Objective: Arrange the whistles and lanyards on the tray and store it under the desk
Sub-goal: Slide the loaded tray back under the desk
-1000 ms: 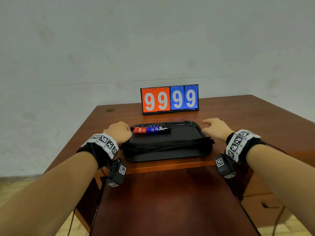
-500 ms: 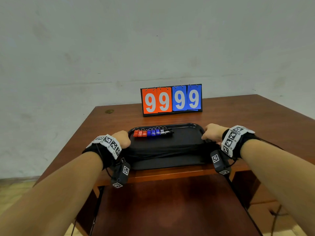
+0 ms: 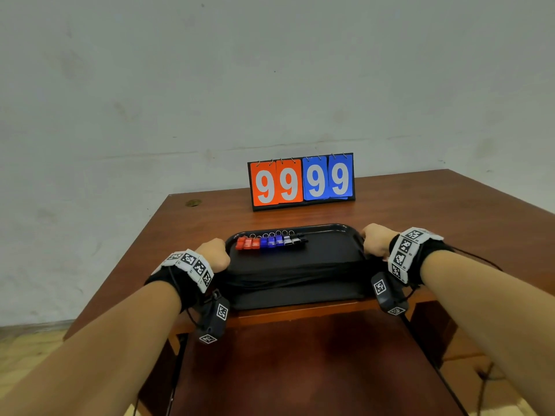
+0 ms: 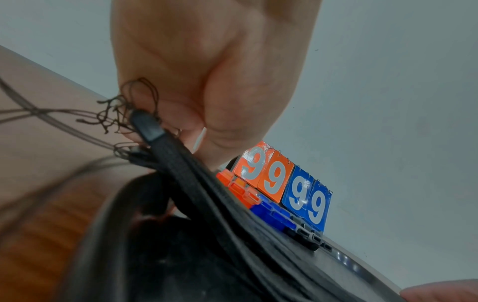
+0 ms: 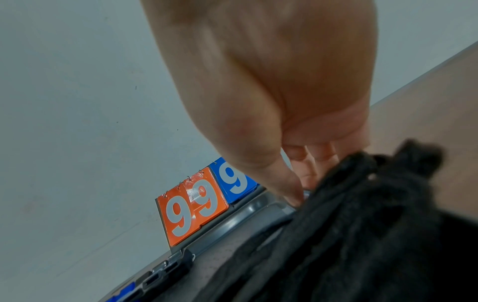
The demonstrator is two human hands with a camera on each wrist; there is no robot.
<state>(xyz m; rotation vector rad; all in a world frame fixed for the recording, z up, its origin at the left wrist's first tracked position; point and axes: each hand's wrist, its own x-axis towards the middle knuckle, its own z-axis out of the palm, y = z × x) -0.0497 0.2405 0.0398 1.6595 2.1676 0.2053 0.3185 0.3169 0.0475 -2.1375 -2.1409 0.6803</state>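
Note:
A black tray [image 3: 327,235] sits on the brown desk near its front edge. A row of red, blue and black whistles [image 3: 271,242] lies along the tray's far-left part. Black lanyards [image 3: 294,273] stretch across the tray's near half. My left hand [image 3: 213,254] grips the tray's left rim, with lanyard ends [image 4: 145,124] under the fingers. My right hand [image 3: 375,240] grips the right rim, thumb on top [image 5: 289,192], next to the lanyard bundle [image 5: 362,224].
An orange and blue flip scoreboard [image 3: 301,181] reading 9999 stands behind the tray. A lower pull-out shelf [image 3: 300,364] juts out below the desk's front edge. A grey wall lies behind the desk [image 3: 420,205].
Both hands moved inward from beside the tray and closed on its left and right rims. The tray stands where it was.

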